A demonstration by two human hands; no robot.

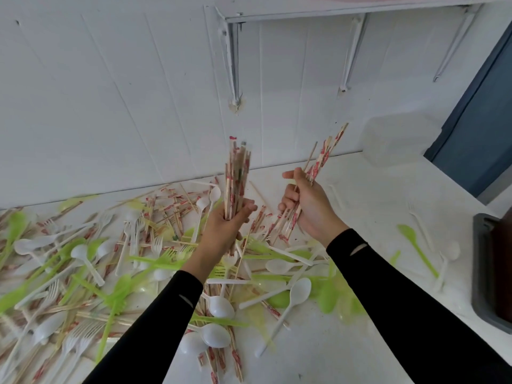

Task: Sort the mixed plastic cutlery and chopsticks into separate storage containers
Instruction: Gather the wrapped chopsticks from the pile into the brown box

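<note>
The step in hand looked to be pulling chopsticks out of the mix. The left hand (228, 227) had its fingers curled tight round a thick bundle of chopsticks (237, 176), held upright above the heap. The right hand (307, 209) gripped a smaller bunch (322, 159), fingers wrapped round its lower part, the sticks leaning toward the back right corner of the bench (374, 195). Below, the heap of cutlery (110, 259), made up of white spoons, forks, green pieces and more wrapped chopsticks, covered the left and middle of the bench. A clear tub (396, 139) stood by the back edge, toward the right. The next move probably called for joining both bunches and carrying them to a container, gripped firmly so none slipped out.
</note>
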